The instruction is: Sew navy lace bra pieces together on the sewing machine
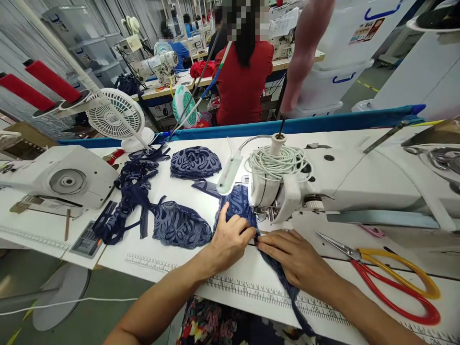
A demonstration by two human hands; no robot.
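Just in front of the sewing machine (271,191), my left hand (232,235) pinches the near edge of a navy lace piece (239,203), its index finger lying on the fabric. The piece reaches to the left of the presser foot (266,213). Close by on the right, my right hand (293,254) has its fingers closed on a dark lace strip (278,270). That strip runs down past the table's front edge. The fingertips of both hands nearly meet, and what lies between them is partly hidden. Two more lace cup pieces, one nearer (181,225) and one farther (196,162), lie to the left.
Navy straps (134,191) lie in a tangled heap at left, near a second sewing machine (68,179). Red-and-yellow scissors (391,273) rest at right. A lamp (230,173) overhangs the fabric. Behind stand a white fan (117,112) and a person in red (240,86).
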